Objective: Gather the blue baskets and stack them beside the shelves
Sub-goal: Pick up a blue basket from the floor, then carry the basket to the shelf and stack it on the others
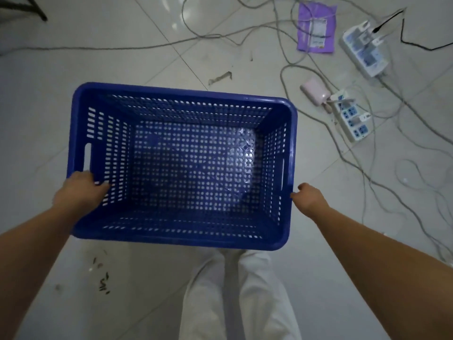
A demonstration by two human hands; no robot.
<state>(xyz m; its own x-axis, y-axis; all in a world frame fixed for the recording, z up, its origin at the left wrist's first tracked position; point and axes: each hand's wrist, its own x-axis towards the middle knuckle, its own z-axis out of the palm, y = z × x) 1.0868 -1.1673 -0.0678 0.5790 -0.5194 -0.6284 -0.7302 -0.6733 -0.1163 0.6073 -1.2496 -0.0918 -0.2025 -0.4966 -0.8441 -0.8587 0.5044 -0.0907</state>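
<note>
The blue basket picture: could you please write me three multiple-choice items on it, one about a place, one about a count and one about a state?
1. Where do the power strips lie, relative to the basket?
A. On the floor to its right
B. Inside it
C. On the floor to its left

2. How many blue baskets are in view?
A. One
B. Two
C. Three

3. What is in the basket?
A. Cables
B. A purple packet
C. Nothing

Answers:
1 A: both power strips sit among cables on the tiles right of the basket.
2 A: only one basket shows, gripped by the left hand and the right hand at its side rims.
3 C: its perforated bottom is bare.
</note>
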